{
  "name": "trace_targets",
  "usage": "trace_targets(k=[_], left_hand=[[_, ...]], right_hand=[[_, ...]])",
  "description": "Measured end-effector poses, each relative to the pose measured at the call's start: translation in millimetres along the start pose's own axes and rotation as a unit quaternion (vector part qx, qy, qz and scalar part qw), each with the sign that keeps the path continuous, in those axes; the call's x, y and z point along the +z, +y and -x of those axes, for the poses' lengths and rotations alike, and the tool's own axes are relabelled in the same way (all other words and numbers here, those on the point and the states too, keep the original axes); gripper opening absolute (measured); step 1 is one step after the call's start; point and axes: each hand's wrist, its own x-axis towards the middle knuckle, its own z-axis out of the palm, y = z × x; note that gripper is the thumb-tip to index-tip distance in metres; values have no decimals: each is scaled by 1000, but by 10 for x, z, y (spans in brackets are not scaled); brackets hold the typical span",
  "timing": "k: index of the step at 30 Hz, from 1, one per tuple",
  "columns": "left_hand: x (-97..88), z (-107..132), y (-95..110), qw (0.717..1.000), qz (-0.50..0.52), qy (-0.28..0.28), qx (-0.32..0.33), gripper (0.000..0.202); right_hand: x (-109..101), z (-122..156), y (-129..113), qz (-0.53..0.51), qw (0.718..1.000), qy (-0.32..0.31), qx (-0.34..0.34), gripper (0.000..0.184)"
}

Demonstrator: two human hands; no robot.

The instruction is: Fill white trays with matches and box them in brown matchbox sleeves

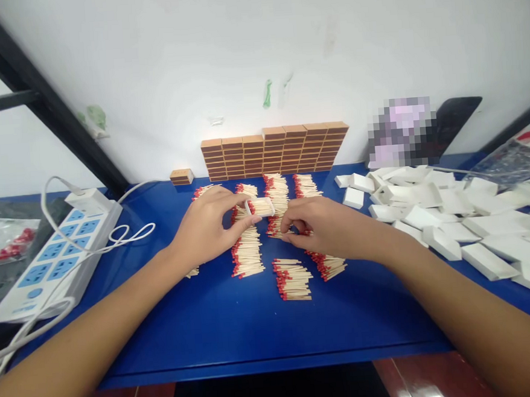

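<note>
Between thumb and fingers, my left hand (209,220) grips a small white matchbox tray (261,208) that has matches lying in it. My right hand (321,228) is just to the right of the tray, its thumb and index finger pinched low over a row of red-tipped matches (276,191). Whatever the pinch holds is too small to make out. More rows of matches (247,254) lie on the blue table (238,333) around both hands, partly hidden by them. A short separate row of matches (293,279) lies nearer the front edge.
Stacked matchboxes (275,152) stand against the wall, with a single matchbox (181,177) to their left. White empty trays (444,237) are heaped at right. A power strip (60,255) with white cables lies at left. A dark phone-like object (454,122) leans at the back right.
</note>
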Motion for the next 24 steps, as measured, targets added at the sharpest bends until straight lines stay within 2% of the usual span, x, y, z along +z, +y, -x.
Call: trace_targets(k=[8, 15, 24], left_hand=[[11, 23, 11, 1000, 3, 1, 11, 36], [26, 26, 3, 1000, -1, -2, 16, 36], [26, 23, 13, 1000, 3, 2, 25, 39]], right_hand=[[63, -21, 0, 16, 999, -29, 27, 10], [64, -17, -18, 10, 999, -31, 38, 8], [78, -5, -13, 7, 999, -31, 41, 14]])
